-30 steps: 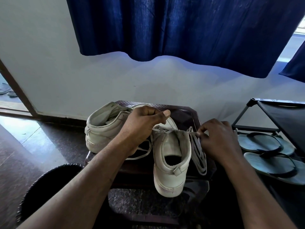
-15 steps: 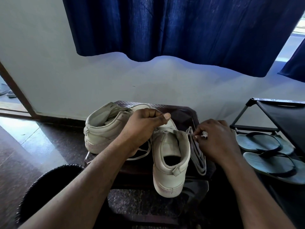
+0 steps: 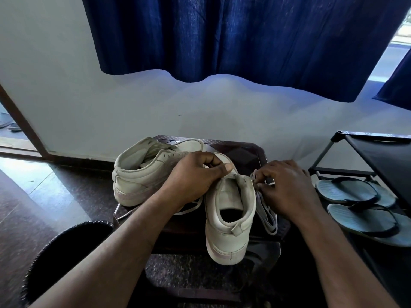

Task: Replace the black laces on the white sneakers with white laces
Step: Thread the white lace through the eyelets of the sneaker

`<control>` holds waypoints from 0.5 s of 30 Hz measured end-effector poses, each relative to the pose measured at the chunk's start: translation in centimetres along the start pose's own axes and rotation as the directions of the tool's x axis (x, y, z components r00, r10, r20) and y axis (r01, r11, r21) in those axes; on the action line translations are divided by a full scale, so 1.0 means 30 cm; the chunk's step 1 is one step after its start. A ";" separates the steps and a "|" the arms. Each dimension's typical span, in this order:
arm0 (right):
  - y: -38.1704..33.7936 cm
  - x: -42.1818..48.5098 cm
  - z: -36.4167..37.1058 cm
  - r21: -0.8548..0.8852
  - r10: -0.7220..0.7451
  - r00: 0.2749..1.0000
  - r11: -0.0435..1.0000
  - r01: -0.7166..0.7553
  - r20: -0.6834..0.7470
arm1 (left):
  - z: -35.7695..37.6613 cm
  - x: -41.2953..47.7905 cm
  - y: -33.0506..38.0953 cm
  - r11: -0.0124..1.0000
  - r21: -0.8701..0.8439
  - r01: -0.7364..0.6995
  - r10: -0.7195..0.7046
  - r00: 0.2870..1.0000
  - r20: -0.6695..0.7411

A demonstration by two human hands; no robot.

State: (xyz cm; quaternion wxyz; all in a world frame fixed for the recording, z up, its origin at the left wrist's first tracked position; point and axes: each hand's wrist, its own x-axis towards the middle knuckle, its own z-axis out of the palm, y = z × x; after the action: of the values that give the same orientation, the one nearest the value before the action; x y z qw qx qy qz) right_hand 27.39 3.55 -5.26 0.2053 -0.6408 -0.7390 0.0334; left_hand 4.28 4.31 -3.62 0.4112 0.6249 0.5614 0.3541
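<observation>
**A:** Where's the lace rel. to the fingers?

**B:** The white lace (image 3: 268, 218) starts right at the R fingertips. The right hand (image 3: 289, 190) pinches one strand btwn thumb & forefinger, just outboard of the near sneaker (image 3: 229, 223) collar. The rest trails back under the palm toward the wrist, a loose folded bundle on the bench (image 3: 249, 152).

**A:** L side?

**B:** The left hand (image 3: 195, 174) is curled over the front of that same sneaker, with the thumb laid across the tongue top. It's steadying it, I'd say.

**A:** Target?

**B:** The top eyelets (image 3: 243, 178) on the collar flap, just inboard of the R fingertips, btwn the two hands. The R hand is nearer, almost touching.

**A:** Axis?

**B:** The sneaker's long axis runs away from the person, heel nearest, toe hidden under the L fingers. The lace bundle lies approx. parallel alongside it. So the next move is prob. a short sideways feed, R to L, into an eyelet. Can't tell if the tip's already in, too small.

**A:** Other shoe?

**B:** The far sneaker (image 3: 142, 174) sits beyond the L knuckles on the same bench, its visible eyelets bare. No black lace in view.
</observation>
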 end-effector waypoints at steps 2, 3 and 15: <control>-0.014 -0.005 -0.002 0.078 -0.074 0.997 0.994 0.074 -0.009 | -0.002 0.000 -0.002 1.000 0.014 0.010 -0.009 1.000 -0.008; -0.029 -0.006 -0.007 0.135 -0.124 0.992 0.983 0.126 -0.020 | -0.002 0.001 -0.002 1.000 0.022 0.012 -0.012 1.000 -0.013; -0.022 0.009 0.013 0.348 -0.122 0.992 0.932 0.100 0.039 | -0.037 -0.002 -0.030 0.990 0.121 0.071 -0.072 0.997 0.002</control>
State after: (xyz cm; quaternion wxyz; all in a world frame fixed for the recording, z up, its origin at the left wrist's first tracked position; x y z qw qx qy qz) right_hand 26.60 3.76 -5.33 0.2936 -0.5509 -0.7625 0.1700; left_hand 2.91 4.42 -4.00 0.3870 0.6292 0.6023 0.3026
